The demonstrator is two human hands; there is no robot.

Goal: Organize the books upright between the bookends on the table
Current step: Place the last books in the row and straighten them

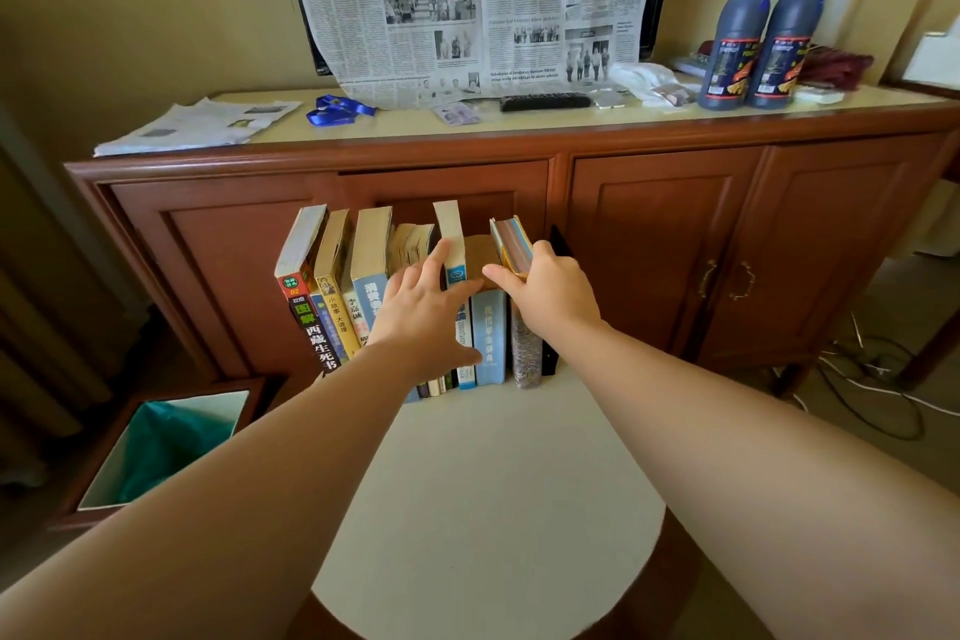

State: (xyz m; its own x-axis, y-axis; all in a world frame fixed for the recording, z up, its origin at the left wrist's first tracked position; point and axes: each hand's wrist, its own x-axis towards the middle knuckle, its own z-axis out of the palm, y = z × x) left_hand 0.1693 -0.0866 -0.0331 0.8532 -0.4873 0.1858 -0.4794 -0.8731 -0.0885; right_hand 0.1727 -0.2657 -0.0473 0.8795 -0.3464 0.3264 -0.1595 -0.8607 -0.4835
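left hand (423, 312) fingers spread on books (363, 286) | right hand (550, 294) fingers pinch patterned book (511, 244) (upright)

Bare round table (488, 499) before the books (410, 286); cabinet (660, 244) close behind them.

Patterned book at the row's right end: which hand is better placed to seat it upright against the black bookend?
Probably right. The right hand grips the patterned book beside the black bookend; the left hand rests open against middle books.

A wooden cabinet (660, 244) carries two dark bottles (758, 31) at its right end. A newspaper (467, 0) hangs above it. A lined bin (171, 447) stands left of it.
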